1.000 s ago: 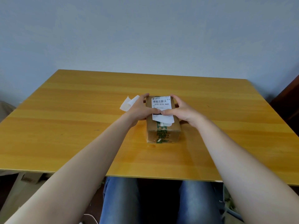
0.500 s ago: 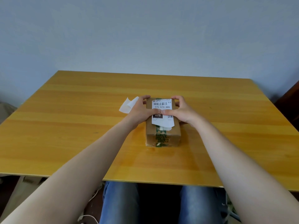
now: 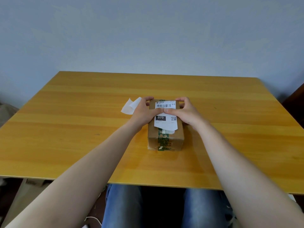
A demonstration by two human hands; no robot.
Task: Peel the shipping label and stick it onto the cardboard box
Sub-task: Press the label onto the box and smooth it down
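A small cardboard box [image 3: 178,132] with green printed tape stands in the middle of the wooden table [image 3: 82,129]. The white shipping label [image 3: 166,122] lies on its top, barcode at the far end, "070" block and QR code nearer me; its near edge curls up slightly. My left hand [image 3: 143,112] grips the box's left side and my right hand [image 3: 185,112] its right side. Both thumbs meet across the label's middle and press it down.
A curled white backing paper [image 3: 130,106] lies on the table just left of my left hand. A pale wall rises behind the table. Dark furniture [image 3: 296,102] stands at the right edge. My knees in jeans show below the table's near edge.
My thumbs have slid away from me along the label, from its near part to its middle, uncovering the "070" block and QR code. The box stays in place.
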